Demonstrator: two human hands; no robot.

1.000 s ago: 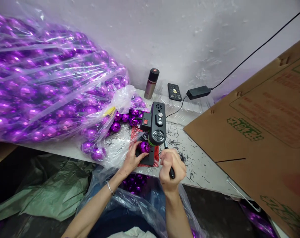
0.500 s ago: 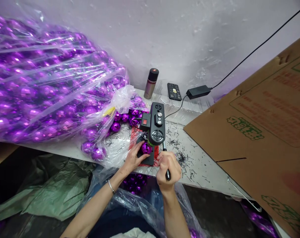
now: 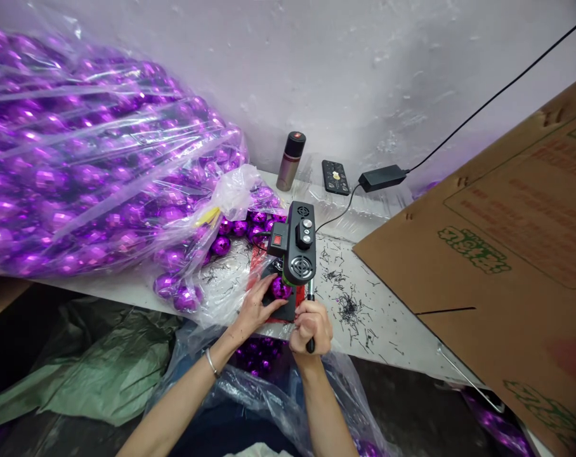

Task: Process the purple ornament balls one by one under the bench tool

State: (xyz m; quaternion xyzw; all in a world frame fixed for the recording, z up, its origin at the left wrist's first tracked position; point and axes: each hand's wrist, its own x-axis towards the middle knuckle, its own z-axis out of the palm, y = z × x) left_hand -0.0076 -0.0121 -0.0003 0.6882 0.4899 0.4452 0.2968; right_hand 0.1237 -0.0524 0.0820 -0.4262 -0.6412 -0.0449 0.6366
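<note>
A shiny purple faceted ball (image 3: 281,288) sits on the dark base of a small black bench press (image 3: 299,244), under its head. My left hand (image 3: 259,303) holds this ball from the left, thumb in front and fingers behind. My right hand (image 3: 312,327) is wrapped round the black-gripped lever handle (image 3: 311,344) at the press's right side. The ball's contact with the press head is partly hidden from above. Several more purple balls (image 3: 221,245) lie loose behind and to the left of the press.
A large clear plastic bag (image 3: 102,171) of purple balls fills the left. Behind stand a spray can (image 3: 291,161), a phone (image 3: 335,177) and a black power adapter (image 3: 382,178). Small black bits (image 3: 349,308) litter the white table (image 3: 387,330). A cardboard box (image 3: 497,254) leans in from the right.
My right hand has moved left and slightly down with the lever handle, which has swung towards the press. My left hand stays on the ball.
</note>
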